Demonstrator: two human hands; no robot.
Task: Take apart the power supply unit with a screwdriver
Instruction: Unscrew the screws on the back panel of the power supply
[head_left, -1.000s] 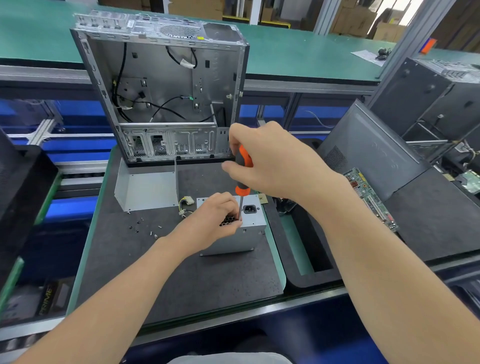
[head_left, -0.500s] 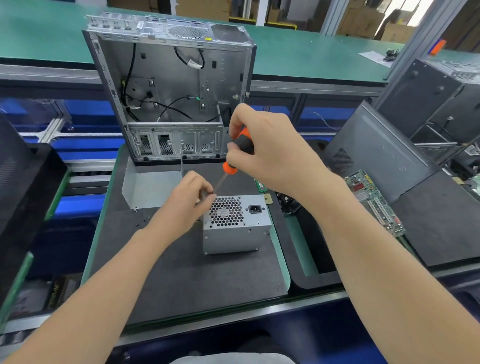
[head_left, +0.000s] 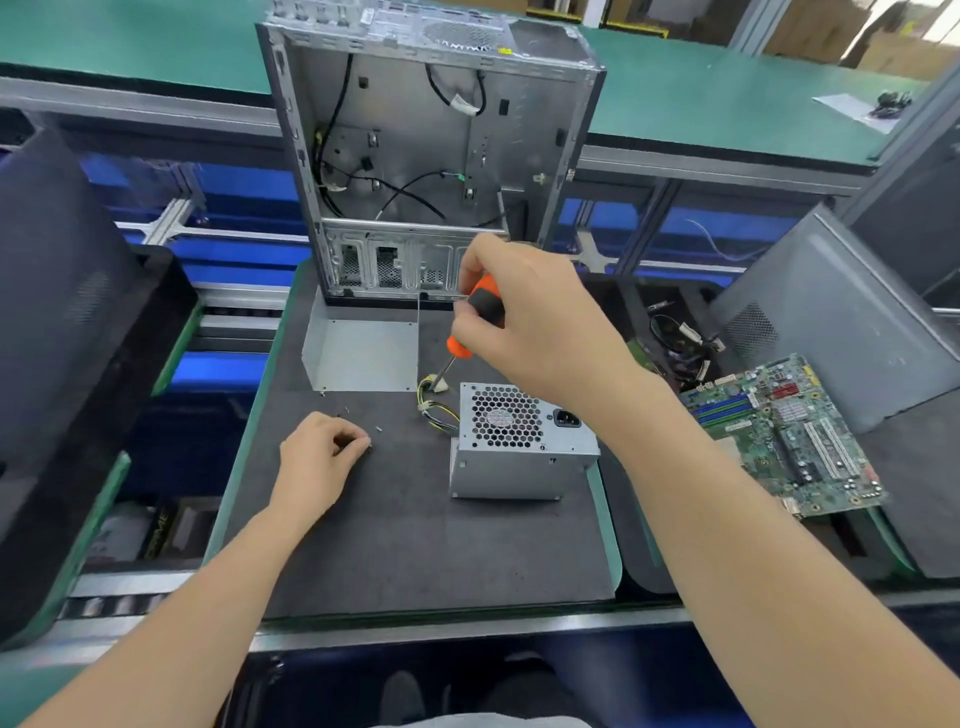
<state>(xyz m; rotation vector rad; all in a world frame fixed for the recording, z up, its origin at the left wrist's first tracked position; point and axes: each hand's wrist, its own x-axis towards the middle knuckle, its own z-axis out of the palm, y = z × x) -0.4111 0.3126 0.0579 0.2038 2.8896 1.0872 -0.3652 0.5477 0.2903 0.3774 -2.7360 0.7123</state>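
Gripping the orange-and-black screwdriver (head_left: 483, 306) in my right hand (head_left: 540, 332), I hold its tip angled down at the cable bundle (head_left: 434, 402) just left of the power supply unit (head_left: 519, 457), which stands fan grille up on the dark mat (head_left: 415, 545) before the open computer case (head_left: 415, 156). My left hand (head_left: 317, 457) rests on the mat near 1 loose screw (head_left: 378, 429), fingertips (head_left: 359, 442) curled together; whether they pinch anything I cannot tell.

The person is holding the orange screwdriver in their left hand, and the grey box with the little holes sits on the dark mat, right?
Not quite. The head view shows the orange screwdriver in the right hand, not the left hand, which is lower down over the dark mat without it. The grey box with the little holes does sit on that mat.
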